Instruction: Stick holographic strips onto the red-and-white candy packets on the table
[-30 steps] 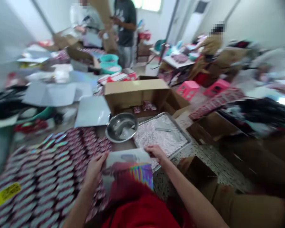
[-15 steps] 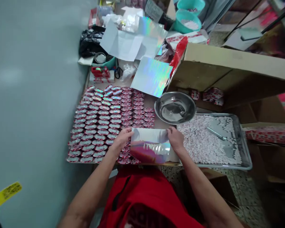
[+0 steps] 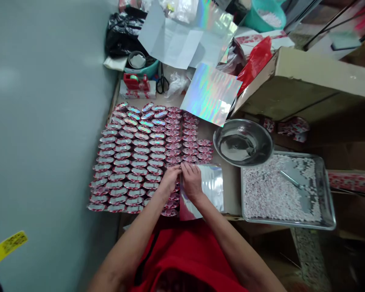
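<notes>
A shiny silver sheet [image 3: 212, 184] lies at the front edge of the table, right of many small red-and-white packets [image 3: 118, 163] standing in rows. My left hand [image 3: 171, 178] pinches the sheet's far left corner, its fingers closed. Beside it, touching or nearly so, my right hand [image 3: 192, 178] is closed at the same corner, its fingers bent together over the sheet. What lies between the fingertips is hidden.
To the right are a steel bowl [image 3: 242, 142] and a metal tray [image 3: 327, 194] of small pale pieces with a scoop. Behind are a holographic sheet [image 3: 211, 93], scissors [image 3: 162, 83], a red tape dispenser [image 3: 136, 82] and a large cardboard box [image 3: 316, 73].
My right hand has moved left from the sheet's far right corner to beside my left hand. The view has shifted, so the table items appear further right.
</notes>
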`<state>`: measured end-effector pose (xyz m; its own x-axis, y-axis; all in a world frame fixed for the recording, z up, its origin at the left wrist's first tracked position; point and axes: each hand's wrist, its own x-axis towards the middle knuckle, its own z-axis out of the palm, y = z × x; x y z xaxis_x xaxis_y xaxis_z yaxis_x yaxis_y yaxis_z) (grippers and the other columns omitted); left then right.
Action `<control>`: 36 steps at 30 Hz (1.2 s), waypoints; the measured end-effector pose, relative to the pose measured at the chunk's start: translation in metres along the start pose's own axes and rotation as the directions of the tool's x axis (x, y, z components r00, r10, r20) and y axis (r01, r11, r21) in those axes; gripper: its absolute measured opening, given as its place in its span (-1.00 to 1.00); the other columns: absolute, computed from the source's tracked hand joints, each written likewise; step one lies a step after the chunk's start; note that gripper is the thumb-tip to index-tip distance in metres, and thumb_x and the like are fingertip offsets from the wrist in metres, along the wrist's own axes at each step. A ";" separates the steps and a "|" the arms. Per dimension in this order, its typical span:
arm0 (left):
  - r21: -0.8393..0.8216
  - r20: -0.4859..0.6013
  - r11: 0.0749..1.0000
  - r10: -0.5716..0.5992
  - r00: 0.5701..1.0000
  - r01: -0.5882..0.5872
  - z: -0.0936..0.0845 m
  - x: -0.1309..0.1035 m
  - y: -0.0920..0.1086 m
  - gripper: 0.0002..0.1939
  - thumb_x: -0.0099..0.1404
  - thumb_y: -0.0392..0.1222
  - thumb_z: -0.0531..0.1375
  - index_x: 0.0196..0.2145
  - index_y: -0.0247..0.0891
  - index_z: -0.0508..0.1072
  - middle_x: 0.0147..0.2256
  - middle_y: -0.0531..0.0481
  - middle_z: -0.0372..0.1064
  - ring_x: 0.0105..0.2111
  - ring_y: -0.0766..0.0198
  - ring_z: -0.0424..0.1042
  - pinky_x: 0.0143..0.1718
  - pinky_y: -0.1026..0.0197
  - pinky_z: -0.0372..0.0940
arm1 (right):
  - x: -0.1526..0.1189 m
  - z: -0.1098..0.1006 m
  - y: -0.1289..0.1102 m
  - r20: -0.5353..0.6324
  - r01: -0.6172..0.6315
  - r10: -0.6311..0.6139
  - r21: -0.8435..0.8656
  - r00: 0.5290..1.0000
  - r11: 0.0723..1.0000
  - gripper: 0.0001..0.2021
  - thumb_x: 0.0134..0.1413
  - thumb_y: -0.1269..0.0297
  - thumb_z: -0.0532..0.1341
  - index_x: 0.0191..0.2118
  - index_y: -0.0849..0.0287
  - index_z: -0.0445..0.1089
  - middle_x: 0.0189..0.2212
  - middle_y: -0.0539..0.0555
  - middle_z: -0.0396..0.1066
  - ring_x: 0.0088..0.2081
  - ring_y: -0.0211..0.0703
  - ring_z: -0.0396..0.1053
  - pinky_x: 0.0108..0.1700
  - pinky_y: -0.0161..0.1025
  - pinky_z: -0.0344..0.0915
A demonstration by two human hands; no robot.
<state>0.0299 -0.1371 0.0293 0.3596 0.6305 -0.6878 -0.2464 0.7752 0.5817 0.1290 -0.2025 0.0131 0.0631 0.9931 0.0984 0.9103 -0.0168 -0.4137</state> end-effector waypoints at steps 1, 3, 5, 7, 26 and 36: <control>-0.013 -0.014 1.000 0.006 1.000 -0.006 0.000 0.001 0.000 -0.72 -0.03 -0.30 0.39 -0.28 -0.34 0.66 -0.30 -0.14 0.62 -0.24 0.16 0.55 -0.24 0.25 0.36 | -0.005 0.005 0.001 -0.022 0.023 -0.023 -0.005 0.999 1.000 -0.55 0.40 0.41 0.07 0.33 0.29 0.34 0.28 0.30 0.40 0.27 0.13 0.32 0.35 0.12 0.11; -0.045 -0.040 0.999 -0.005 0.999 0.003 -0.001 0.002 0.001 -0.79 -0.04 -0.32 0.37 -0.35 -0.33 0.64 -0.33 -0.11 0.61 -0.29 0.21 0.53 -0.28 0.29 0.33 | -0.015 0.013 0.001 -0.039 0.048 -0.048 -0.009 0.998 0.999 -0.50 0.40 0.44 0.04 0.39 0.33 0.25 0.34 0.33 0.32 0.37 0.13 0.23 0.40 0.15 0.08; -0.077 -0.062 0.996 -0.053 0.997 0.048 -0.003 0.003 0.003 -0.89 -0.02 -0.31 0.35 -0.44 -0.33 0.60 -0.40 -0.07 0.58 -0.38 0.29 0.48 -0.36 0.32 0.29 | -0.022 0.017 0.002 -0.029 0.061 -0.061 0.002 0.998 0.998 -0.47 0.40 0.46 0.02 0.43 0.32 0.20 0.37 0.34 0.26 0.42 0.11 0.16 0.41 0.15 0.10; -0.094 -0.087 0.991 -0.106 0.991 0.098 -0.005 0.003 0.004 -0.94 0.04 -0.26 0.32 -0.52 -0.31 0.54 -0.49 -0.04 0.53 -0.47 0.32 0.44 -0.42 0.33 0.26 | -0.026 0.019 0.004 -0.019 0.087 -0.087 0.028 0.996 0.996 -0.45 0.39 0.46 0.03 0.43 0.33 0.18 0.38 0.35 0.24 0.45 0.11 0.12 0.42 0.13 0.14; 0.117 -0.160 0.991 -0.045 0.986 0.064 -0.008 -0.016 -0.002 -0.73 0.10 -0.03 0.39 -0.45 -0.33 0.59 -0.47 -0.05 0.53 -0.50 0.31 0.38 -0.44 0.30 0.23 | -0.017 -0.029 0.009 0.036 0.190 -0.192 0.065 0.981 0.980 -0.78 0.39 0.39 0.14 0.00 0.16 0.51 0.23 0.23 0.46 0.30 0.04 0.32 0.46 0.16 -0.03; 0.158 -0.218 0.986 -0.012 0.976 0.048 -0.001 -0.019 -0.007 -0.76 0.16 -0.04 0.34 -0.45 -0.30 0.58 -0.51 0.00 0.48 -0.52 0.30 0.35 -0.46 0.29 0.20 | -0.038 -0.046 -0.002 0.015 0.105 -0.107 0.073 0.994 0.992 -0.84 0.38 0.34 0.19 -0.06 0.06 0.53 -0.01 0.10 0.59 0.24 0.08 0.32 0.44 0.21 -0.14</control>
<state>0.0235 -0.1543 0.0379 0.1574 0.6146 -0.7730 -0.0834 0.7882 0.6097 0.1436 -0.2460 0.0516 -0.0403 0.9909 0.1286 0.8798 0.0962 -0.4656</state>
